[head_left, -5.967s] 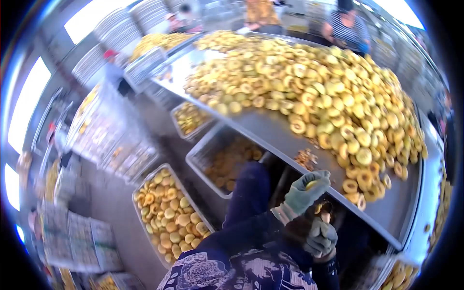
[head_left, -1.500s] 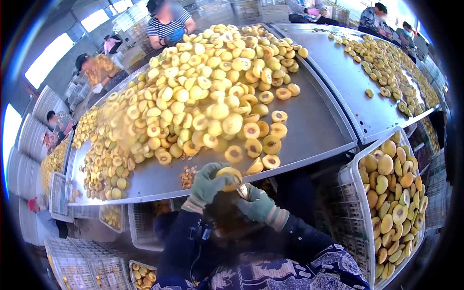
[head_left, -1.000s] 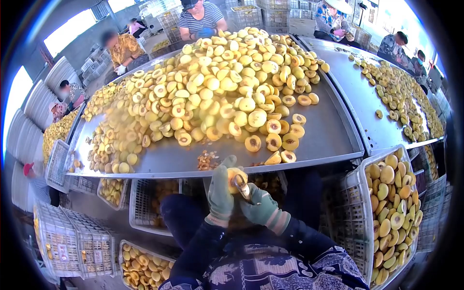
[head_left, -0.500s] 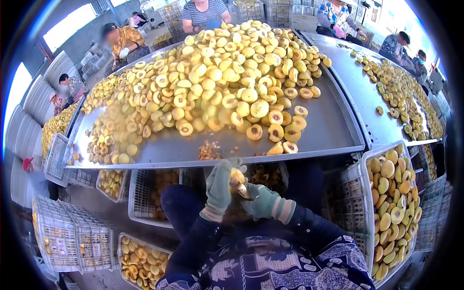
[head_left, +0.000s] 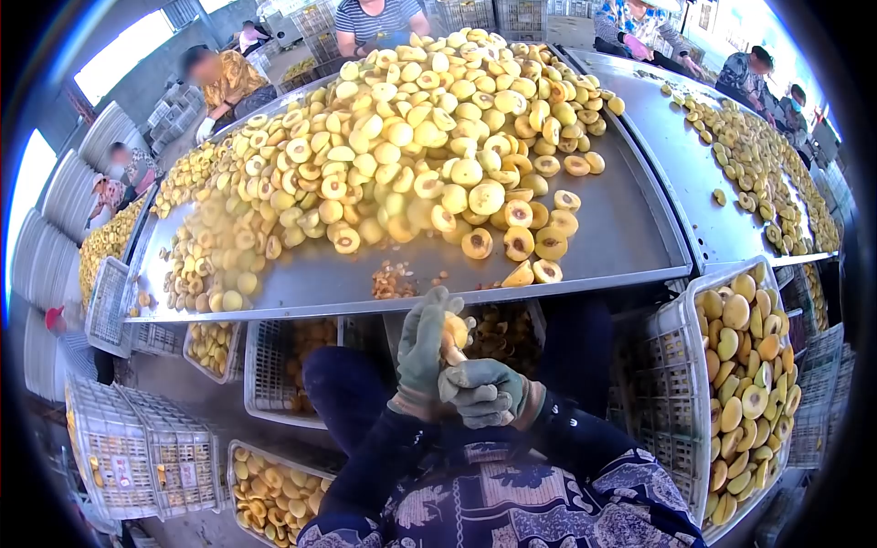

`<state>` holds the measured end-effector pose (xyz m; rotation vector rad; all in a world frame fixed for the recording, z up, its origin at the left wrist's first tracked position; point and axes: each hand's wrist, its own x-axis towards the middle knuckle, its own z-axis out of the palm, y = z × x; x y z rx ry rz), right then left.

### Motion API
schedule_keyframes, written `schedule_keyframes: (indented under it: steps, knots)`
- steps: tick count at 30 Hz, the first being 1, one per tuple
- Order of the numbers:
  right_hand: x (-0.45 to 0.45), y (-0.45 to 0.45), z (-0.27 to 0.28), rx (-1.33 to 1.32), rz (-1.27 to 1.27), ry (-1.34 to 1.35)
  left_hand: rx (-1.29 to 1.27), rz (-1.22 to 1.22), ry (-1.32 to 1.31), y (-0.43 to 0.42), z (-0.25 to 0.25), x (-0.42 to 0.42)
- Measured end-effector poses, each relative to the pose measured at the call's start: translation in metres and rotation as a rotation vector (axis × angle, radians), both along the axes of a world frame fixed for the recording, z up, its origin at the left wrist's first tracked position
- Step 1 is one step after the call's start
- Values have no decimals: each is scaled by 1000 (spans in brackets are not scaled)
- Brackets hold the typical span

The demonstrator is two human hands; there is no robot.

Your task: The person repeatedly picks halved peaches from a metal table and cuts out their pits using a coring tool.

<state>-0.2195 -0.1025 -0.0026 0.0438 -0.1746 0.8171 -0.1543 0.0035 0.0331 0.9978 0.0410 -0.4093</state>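
Close to the table's near edge, my left hand, in a grey-green glove, is closed around a yellow peach half. My right hand, gloved the same way, is a fist just below and to the right, against the fruit's lower side. Its fingers wrap a small metal-bladed tool that showed half a second ago; now the fingers and the peach mostly hide it. Beyond both hands, a large heap of halved peaches covers much of the metal table. Loose pits lie near its front edge.
A crate of peach halves stands at my right, another crate at lower left. Under the table edge sits a grey crate. Stacked crates stand farther left. Several people work around the tables, one in a striped shirt opposite.
My right hand has turned into a tighter fist, knuckles up, and the tool's blade has gone from sight. My left hand still holds the peach half, now slightly higher and tilted.
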Motion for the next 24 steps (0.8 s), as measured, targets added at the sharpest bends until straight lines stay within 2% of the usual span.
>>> schedule_keyframes:
  steps: [3, 4, 5, 7, 9, 11, 12, 13, 16, 18, 20, 22, 23, 24]
  knots:
    - [-4, 6, 1, 138, -55, 24, 81, -38, 18, 1, -4, 9]
    - [-4, 6, 1, 122, -79, -41, 125, -55, 13, 5, -14, 18]
    - [-3, 6, 0, 105, -105, -104, -87, -130, -18, 18, -26, 32]
    - [-3, -4, 4, 3, -108, -98, 36, 89, -183, 36, -29, 41]
    - [1, -17, 9, -413, -123, 54, 232, 263, -299, 64, -11, 60]
    - [7, -20, 6, -728, -122, 218, 527, 309, -489, 111, -14, 91]
    - [14, -15, 4, -980, -187, 339, 1021, 169, -518, 149, -12, 120]
    - [15, -13, -4, -964, -194, 327, 1512, 9, -515, 169, -2, 133]
    - [21, -11, -11, -944, -109, 314, 1482, -62, -449, 135, 7, 159]
    - [24, -8, -25, -958, -72, 217, 1295, -136, -574, 89, 9, 177]
    - [21, -4, -36, -1103, -280, -96, 1242, -126, -633, 59, -51, 225]
    - [28, -10, -2, -1079, -140, 218, 1279, -134, -665, 19, -73, 249]
    - [30, -13, -1, -1110, -116, 212, 1385, -188, -521, -9, -41, 239]
    - [31, -17, -2, -1141, -91, 206, 1490, -163, -544, -20, -51, 245]
